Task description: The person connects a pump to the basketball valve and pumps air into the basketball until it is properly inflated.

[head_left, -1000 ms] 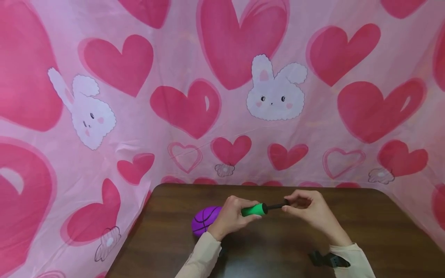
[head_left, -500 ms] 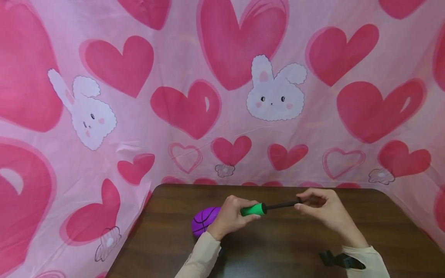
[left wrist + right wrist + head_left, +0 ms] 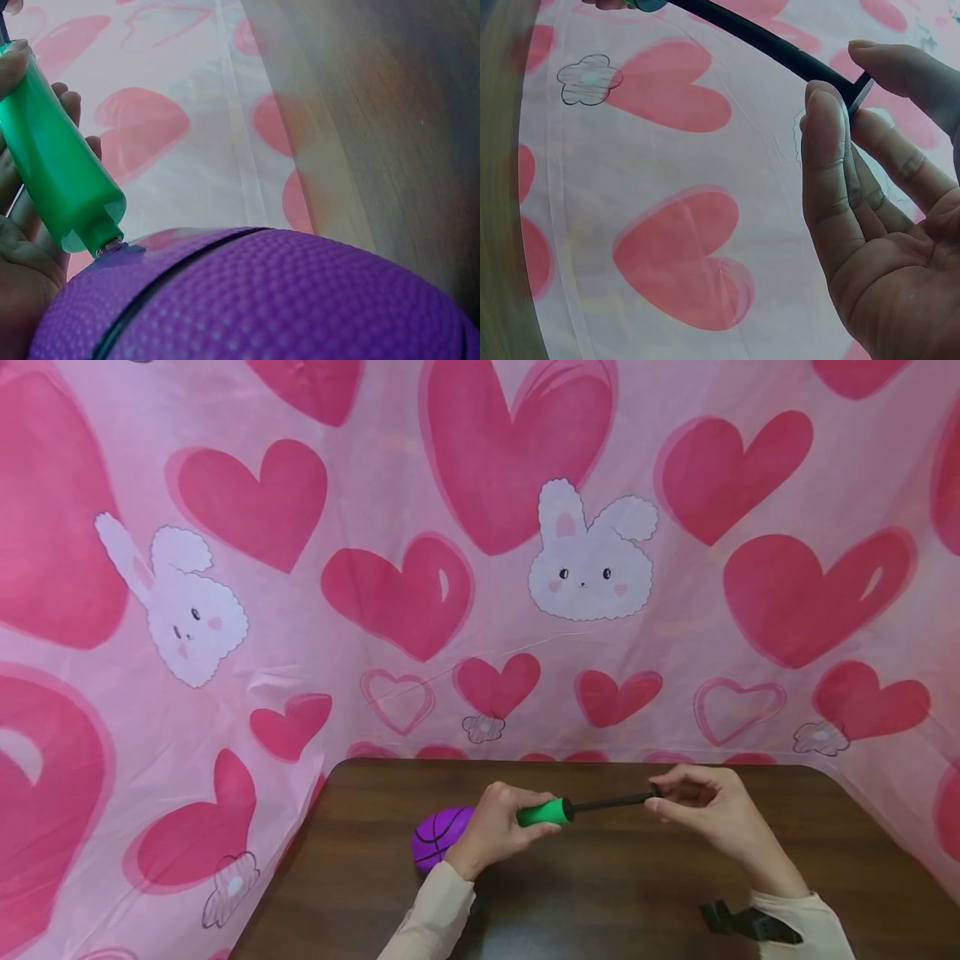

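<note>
A green hand pump [image 3: 543, 812] is gripped round its barrel by my left hand [image 3: 495, 828]. In the left wrist view the nozzle end of the pump [image 3: 71, 165] meets the purple ball [image 3: 300, 292], which has black lines and a pebbled surface. The ball [image 3: 438, 839] sits left of that hand in the head view, partly hidden behind it. My right hand [image 3: 712, 806] pinches the end of the black plunger rod [image 3: 611, 802], drawn well out of the barrel. The right wrist view has the rod's flat end [image 3: 859, 91] between thumb and fingers.
A brown wooden table [image 3: 600, 893] lies under the hands. Behind it hangs a pink cloth [image 3: 525, 635] with hearts and rabbit faces. A black strap piece [image 3: 746, 922] sits at the right sleeve.
My right hand has moved to the right, pulling the plunger rod farther out of the pump. The left hand, barrel and ball have stayed almost where they were.
</note>
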The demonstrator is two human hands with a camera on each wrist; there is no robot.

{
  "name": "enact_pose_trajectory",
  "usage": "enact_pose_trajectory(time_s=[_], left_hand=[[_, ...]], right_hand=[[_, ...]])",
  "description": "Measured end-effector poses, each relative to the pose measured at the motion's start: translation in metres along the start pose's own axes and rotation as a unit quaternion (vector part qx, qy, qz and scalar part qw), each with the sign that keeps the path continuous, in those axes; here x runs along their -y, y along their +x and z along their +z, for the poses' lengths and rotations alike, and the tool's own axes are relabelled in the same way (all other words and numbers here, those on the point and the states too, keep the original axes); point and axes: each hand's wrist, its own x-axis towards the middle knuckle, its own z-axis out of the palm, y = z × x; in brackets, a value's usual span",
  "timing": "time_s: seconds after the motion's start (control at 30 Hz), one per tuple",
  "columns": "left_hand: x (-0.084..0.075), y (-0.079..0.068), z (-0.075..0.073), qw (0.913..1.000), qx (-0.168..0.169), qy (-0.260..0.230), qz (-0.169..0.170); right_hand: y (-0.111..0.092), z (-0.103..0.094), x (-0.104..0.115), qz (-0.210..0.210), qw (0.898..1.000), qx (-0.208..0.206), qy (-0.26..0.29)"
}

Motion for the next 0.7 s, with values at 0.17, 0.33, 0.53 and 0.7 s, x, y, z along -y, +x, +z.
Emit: enact_pose_trajectory(time_s=[0.17,0.33,0.53,0.7], left_hand=[[-0.001,0.000,0.001,1.0000,-0.005,0.000,-0.003],[0.000,0.000,0.001,1.0000,-0.003,0.009,-0.001],[-0.002,0.000,0.001,0.9999,-0.009,0.013,0.006],[-0.002,0.001,0.003,0.9998,-0.010,0.013,0.013]], right_hand=[[0.001,0.004,-0.001,-0.008,1.000,0.000,0.010],[0.003,0.014,-0.003,0.012,1.000,0.004,-0.021],[0.009,0.033,-0.010,0.015,0.999,0.012,-0.043],[0.014,0.050,-0.018,0.037,0.998,0.015,-0.041]])
